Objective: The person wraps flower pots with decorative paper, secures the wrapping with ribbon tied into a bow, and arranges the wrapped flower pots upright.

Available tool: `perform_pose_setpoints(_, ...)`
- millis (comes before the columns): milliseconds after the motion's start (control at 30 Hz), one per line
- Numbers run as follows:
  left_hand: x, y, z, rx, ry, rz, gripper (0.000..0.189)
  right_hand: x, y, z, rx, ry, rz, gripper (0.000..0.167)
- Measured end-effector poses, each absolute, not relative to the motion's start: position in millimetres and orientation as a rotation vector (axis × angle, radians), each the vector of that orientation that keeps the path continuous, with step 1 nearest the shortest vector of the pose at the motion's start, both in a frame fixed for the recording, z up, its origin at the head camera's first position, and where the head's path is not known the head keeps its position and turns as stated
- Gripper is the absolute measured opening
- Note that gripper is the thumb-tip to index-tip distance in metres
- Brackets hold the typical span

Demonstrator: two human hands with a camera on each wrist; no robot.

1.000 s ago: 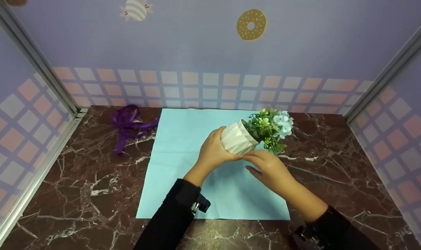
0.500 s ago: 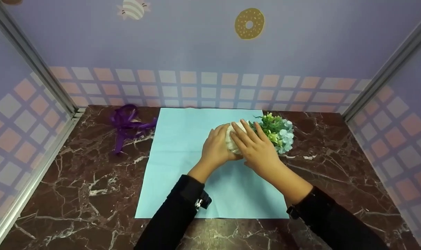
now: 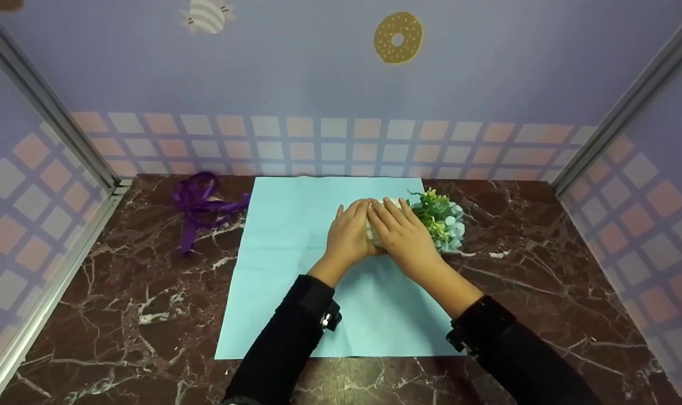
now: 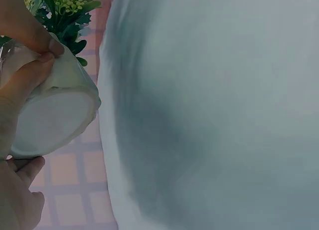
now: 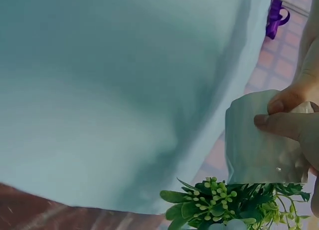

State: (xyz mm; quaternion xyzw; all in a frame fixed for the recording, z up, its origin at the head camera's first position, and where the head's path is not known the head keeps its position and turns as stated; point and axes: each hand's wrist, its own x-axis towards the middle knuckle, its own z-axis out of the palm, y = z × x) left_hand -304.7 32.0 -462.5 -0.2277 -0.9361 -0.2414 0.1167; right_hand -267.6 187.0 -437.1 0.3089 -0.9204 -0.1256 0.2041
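Note:
A white ribbed pot (image 5: 259,145) holding greenery and pale blue flowers (image 3: 451,225) is tilted on its side above a light blue sheet (image 3: 290,270), its flowers toward the right. My left hand (image 3: 348,236) grips the pot near its base, thumb on the near side; the flat round bottom (image 4: 55,122) shows in the left wrist view. My right hand (image 3: 408,239) holds the pot nearer the flowers, fingers laid over the top and thumb on the near side. The two thumbs meet on the pot wall in both wrist views. Most of the pot is hidden by the hands in the head view.
A looped purple ribbon (image 3: 197,205) lies on the brown marbled table (image 3: 149,292), left of the sheet. A patterned wall (image 3: 296,84) rises behind the table, with panels on either side.
My right hand has come up from below the pot, laid its fingers over it and moved left to meet the left hand. The flowers have tipped lower toward the right.

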Motion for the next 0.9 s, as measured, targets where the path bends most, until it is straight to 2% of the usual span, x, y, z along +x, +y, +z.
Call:
perform_pose_setpoints(533,-310,38,-471,-0.707,-2.809,-0.561,0.105,-277,198,-466,0.863,-2.505,0.047,0.077)
perform_pose_setpoints(900,-314,42,-469,-0.723,-2.851,-0.550,0.110,-282,204,-460,0.835,-2.588,0.199,0.089)
